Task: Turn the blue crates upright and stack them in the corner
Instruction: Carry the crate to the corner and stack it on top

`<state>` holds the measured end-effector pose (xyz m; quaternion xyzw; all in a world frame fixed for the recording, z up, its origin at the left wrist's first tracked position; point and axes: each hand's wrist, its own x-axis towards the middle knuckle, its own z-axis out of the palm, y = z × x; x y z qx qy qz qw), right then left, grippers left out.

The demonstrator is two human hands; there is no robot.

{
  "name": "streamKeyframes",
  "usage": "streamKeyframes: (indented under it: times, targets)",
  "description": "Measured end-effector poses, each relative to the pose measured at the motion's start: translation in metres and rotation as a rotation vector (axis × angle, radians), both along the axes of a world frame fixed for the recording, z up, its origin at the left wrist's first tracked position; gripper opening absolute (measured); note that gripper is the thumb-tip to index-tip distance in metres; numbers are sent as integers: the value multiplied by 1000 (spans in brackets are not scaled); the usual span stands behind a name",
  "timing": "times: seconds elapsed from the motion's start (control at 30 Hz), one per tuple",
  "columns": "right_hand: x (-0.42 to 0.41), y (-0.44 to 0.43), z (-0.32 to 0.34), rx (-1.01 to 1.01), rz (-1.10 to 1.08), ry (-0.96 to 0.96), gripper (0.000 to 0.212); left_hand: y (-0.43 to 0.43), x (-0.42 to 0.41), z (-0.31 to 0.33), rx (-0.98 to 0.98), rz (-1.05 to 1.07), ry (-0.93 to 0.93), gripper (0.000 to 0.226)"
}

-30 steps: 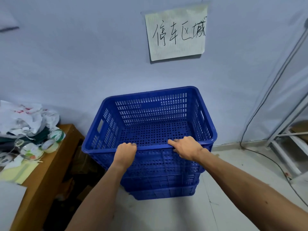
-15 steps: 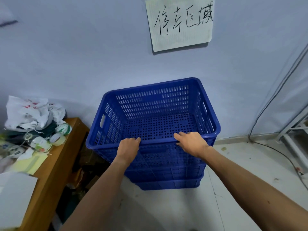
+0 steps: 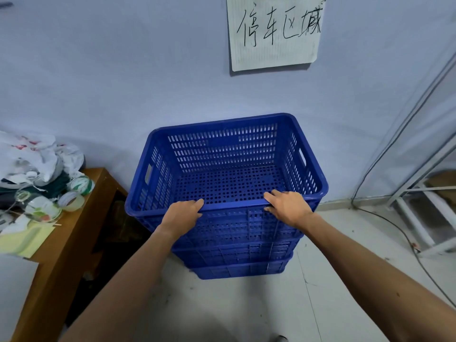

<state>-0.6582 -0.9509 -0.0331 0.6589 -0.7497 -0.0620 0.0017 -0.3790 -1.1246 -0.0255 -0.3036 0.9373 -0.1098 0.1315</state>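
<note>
A stack of blue perforated crates stands upright on the floor against the wall. The top crate [image 3: 229, 154] is empty and nested into the lower crates [image 3: 237, 262], whose rims show beneath it. My left hand [image 3: 182, 213] grips the top crate's near rim left of centre, fingers curled over the edge. My right hand [image 3: 287, 206] holds the same rim right of centre, fingers laid over it and thumb under the lip.
A wooden table [image 3: 74, 233] stands left of the stack with tape rolls [image 3: 74, 198], plastic bags [image 3: 37, 156] and yellow paper. A handwritten paper sign [image 3: 274, 33] hangs on the wall. A white metal rack [image 3: 424, 213] and cables [image 3: 394, 233] lie at the right.
The top crate has sunk lower into the stack and closer to the wall. Both hands stayed on its near rim, and the view tilted down a little.
</note>
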Motion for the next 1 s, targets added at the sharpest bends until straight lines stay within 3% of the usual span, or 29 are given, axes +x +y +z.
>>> streamKeyframes:
  times: [0.27,0.43,0.73,1.0]
  targets:
    - [4,-7,-3,-25,-48,20,50,6,-3,-2,73,53,71,40]
    - [5,-5,0,19,-122,-7,54,13,-9,-4,116,133,109,29]
    - [38,3,-7,-99,-362,2,47,13,-7,-9,123,154,168,29]
    - [56,8,-6,-72,-413,24,43,5,-1,-12,128,72,209,29]
